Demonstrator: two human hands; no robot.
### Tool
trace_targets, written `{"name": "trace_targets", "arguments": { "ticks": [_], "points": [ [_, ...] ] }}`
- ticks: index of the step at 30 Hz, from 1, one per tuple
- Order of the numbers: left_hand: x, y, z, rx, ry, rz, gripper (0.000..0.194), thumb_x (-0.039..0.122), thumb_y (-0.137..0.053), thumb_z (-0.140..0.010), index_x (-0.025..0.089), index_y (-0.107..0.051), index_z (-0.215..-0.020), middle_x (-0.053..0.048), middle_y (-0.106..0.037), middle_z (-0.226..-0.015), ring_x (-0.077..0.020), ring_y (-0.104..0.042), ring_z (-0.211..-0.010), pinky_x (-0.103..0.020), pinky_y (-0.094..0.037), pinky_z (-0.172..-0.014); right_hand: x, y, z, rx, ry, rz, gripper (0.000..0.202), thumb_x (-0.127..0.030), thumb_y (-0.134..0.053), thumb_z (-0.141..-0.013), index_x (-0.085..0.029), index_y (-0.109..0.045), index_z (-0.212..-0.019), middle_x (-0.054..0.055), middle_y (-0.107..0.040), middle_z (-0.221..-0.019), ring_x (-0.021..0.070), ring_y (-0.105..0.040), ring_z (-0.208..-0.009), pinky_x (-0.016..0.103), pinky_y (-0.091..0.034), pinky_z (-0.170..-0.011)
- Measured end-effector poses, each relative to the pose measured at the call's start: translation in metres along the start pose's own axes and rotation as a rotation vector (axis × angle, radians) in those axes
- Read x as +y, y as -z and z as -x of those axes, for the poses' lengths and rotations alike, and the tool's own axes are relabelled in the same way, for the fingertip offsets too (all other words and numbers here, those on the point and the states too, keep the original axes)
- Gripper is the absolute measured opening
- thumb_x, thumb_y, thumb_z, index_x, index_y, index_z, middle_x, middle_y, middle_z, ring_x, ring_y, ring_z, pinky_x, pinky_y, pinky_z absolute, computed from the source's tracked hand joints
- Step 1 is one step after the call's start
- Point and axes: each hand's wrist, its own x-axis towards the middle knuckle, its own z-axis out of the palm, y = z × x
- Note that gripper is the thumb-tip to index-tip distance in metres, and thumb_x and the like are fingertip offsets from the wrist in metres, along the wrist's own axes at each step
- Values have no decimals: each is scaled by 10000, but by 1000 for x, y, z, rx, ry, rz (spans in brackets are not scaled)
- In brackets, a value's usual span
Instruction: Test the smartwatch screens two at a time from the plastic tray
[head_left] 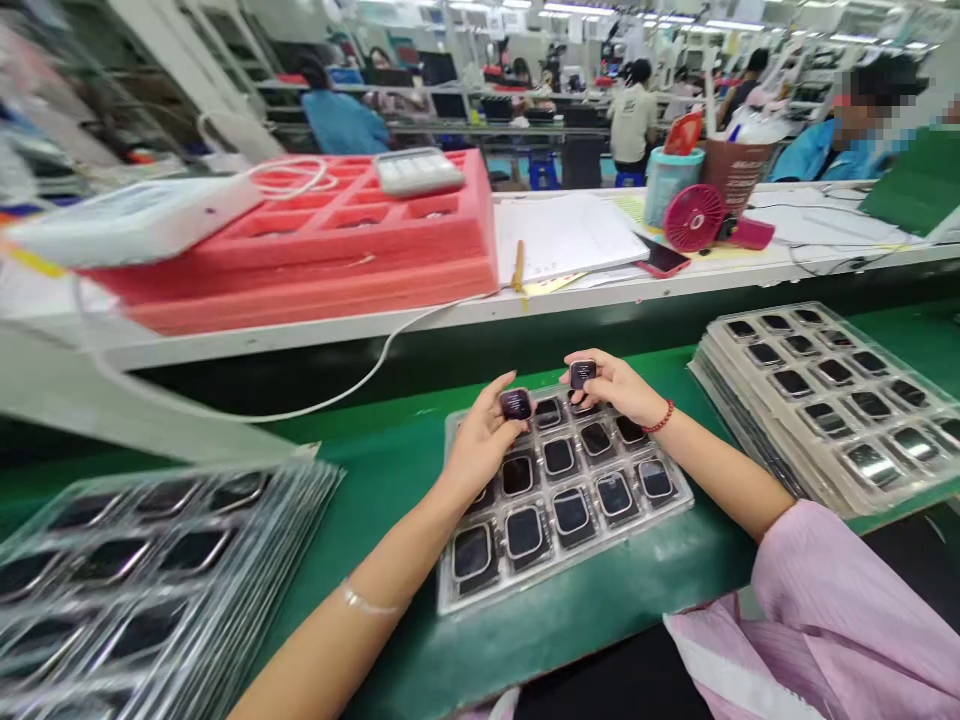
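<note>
My left hand (484,432) is closed around a small square smartwatch body (515,404) whose dark screen shows faint lit text. In my right hand (611,385) a second watch body (583,375) is pinched between thumb and fingers, its screen also lit with small text. Both are held just above the far edge of a clear plastic tray (566,565). Rows of strapless watch bodies with dark screens, such as a front-row watch (523,531), sit in its pockets. My hands hide part of the tray's far row.
Stacked clear trays with watches stand at left (300,530) and right (720,390) on the green mat (382,540). A shelf beyond bears red foam (315,290), a white device (142,220), papers (570,235), a pink fan (694,217) and a phone (664,258). A white cable (375,370) hangs down.
</note>
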Motion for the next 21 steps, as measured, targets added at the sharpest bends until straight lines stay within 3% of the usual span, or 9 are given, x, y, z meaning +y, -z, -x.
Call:
{"name": "trace_targets", "arguments": {
  "ticks": [4, 9, 13, 21],
  "points": [
    [8, 2, -4, -27, 65, 3, 826, 309, -738, -695, 178, -426, -1448, -90, -716, -1065, -162, -622, -731, -246, -436, -563, 1, 58, -16, 241, -105, -190, 268, -197, -618, -820, -180, -588, -1085, 47, -744, -932, 97, -658, -613, 224, -583, -598],
    [3, -2, -12, -2, 54, 7, 794, 380, -763, -705, 219, -483, -1431, -55, -709, -956, -202, -655, -766, -265, -462, -577, 7, 134, -19, 506, -24, -257, 166, -301, -559, -894, -209, -526, -1028, 20, -730, -937, 84, -642, -635, 206, -568, -622],
    [3, -3, -11, -44, 93, -7, 810, 359, -783, -708, 243, -469, -1445, -52, -713, -994, -219, -675, -831, -270, -480, -617, 14, 155, -22, 606, 37, -276, 158, -309, -561, -894, -226, -492, -1010, -5, -715, -935, 78, -639, -636, 191, -546, -606],
    [-4, 1, -13, -47, 88, 15, 745, 370, -778, -715, 226, -512, -1396, -82, -722, -1019, -230, -692, -830, -277, -493, -619, 1, 180, -3, 579, 41, -214, 219, -325, -592, -853, -218, -510, -1026, 14, -718, -927, 102, -666, -675, 214, -546, -633]
  ]
}}
